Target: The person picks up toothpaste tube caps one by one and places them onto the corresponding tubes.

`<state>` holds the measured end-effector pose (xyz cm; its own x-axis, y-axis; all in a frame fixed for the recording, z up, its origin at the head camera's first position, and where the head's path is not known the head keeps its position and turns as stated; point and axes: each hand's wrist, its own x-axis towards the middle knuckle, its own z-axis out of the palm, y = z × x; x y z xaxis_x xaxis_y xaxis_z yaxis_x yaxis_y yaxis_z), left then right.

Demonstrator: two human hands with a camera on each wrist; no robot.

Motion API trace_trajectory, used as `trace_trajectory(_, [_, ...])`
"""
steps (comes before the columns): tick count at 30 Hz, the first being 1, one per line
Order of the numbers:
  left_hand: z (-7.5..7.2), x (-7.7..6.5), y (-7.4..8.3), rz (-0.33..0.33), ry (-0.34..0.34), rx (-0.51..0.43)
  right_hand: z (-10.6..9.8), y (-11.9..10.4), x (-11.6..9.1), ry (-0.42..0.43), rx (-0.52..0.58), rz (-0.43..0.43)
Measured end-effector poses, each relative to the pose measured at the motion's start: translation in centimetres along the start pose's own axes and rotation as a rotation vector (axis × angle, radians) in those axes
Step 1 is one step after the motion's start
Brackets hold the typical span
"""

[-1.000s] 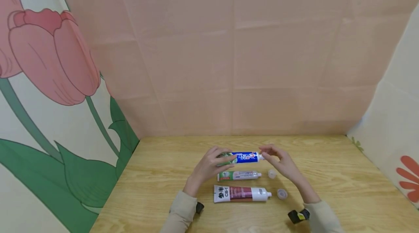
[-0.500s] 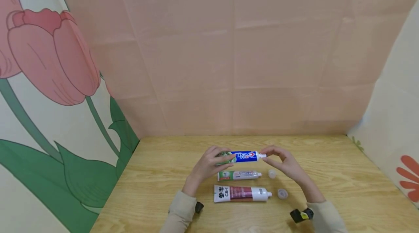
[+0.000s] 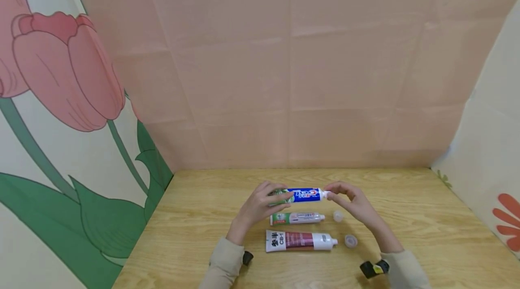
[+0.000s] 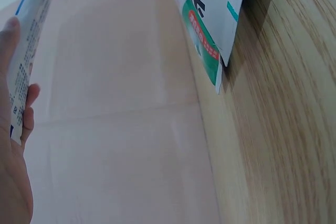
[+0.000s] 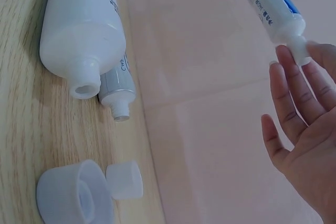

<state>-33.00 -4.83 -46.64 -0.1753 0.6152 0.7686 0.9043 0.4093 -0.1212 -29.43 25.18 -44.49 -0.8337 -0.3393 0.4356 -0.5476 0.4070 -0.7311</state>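
My left hand grips the tail half of a blue and green toothpaste tube, held up off the table with its narrow end to the right. At that end my right hand pinches the small white cap between thumb and fingertips. Below lies a green and white toothpaste tube, its nozzle bare. Nearer the front is a larger white and maroon toothpaste tube, also uncapped. A small loose cap and a wider loose cap rest beside those nozzles.
Everything stands on a wooden table. A pink sheet rises behind its back edge, with a tulip-patterned panel at the left and a pale flower panel at the right. Dark wrist devices sit on both wrists.
My right hand has shifted slightly to the right, and its thumb and fingertips now sit around the cap. The left hand and the tubes on the table stay nearly still.
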Motion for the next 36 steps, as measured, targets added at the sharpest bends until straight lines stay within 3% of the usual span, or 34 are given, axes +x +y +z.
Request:
trace_trajectory(5, [0.0,0.1,0.1,0.008,0.008,0.004,0.1,1.6,0.1,0.003,0.07,-0.041])
trace_trajectory(11, [-0.1,0.2,0.1,0.026,0.019,0.013,0.2,1.7,0.4,-0.025,0.206,-0.098])
trace_trajectory(22, [-0.3,0.2,0.2,0.015,0.009,0.016,0.6,1.6,0.5,0.012,0.172,-0.067])
trace_trajectory(31, [-0.5,0.3,0.1,0.013,0.009,0.007,0.6,1.9,0.6,-0.066,0.25,-0.103])
trace_trajectory(36, [-0.5,0.3,0.1,0.009,0.016,0.002,0.4,1.8,0.4,-0.054,0.174,-0.071])
